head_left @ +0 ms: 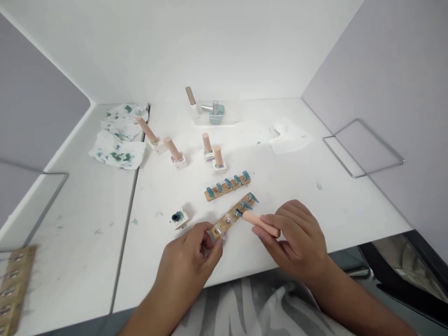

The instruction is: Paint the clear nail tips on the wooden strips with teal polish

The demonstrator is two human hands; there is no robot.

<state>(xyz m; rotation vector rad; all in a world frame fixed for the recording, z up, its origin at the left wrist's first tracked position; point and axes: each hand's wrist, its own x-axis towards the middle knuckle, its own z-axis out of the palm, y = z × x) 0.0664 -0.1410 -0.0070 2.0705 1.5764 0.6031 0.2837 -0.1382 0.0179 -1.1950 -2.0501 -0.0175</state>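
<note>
Our left hand (191, 249) pinches the near-left end of the nearer wooden nail strip (231, 216), right of the open polish bottle (178, 217). Our right hand (294, 235) grasps a peach brush cap (262, 223), its tip at the middle of the row of false nails (246, 205). We judge the strip light and stiff, wet nails slippery and easily smudged; bare wood ends offer the safest hold.

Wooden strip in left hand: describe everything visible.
The wooden strip is narrow, tan, with shiny round studs. Of five nail tips on it, the two nearest the left hand look clear, the others teal. It slants away rightward over the white table; the left hand holds its near end, and a brush is at the middle tip.
</note>
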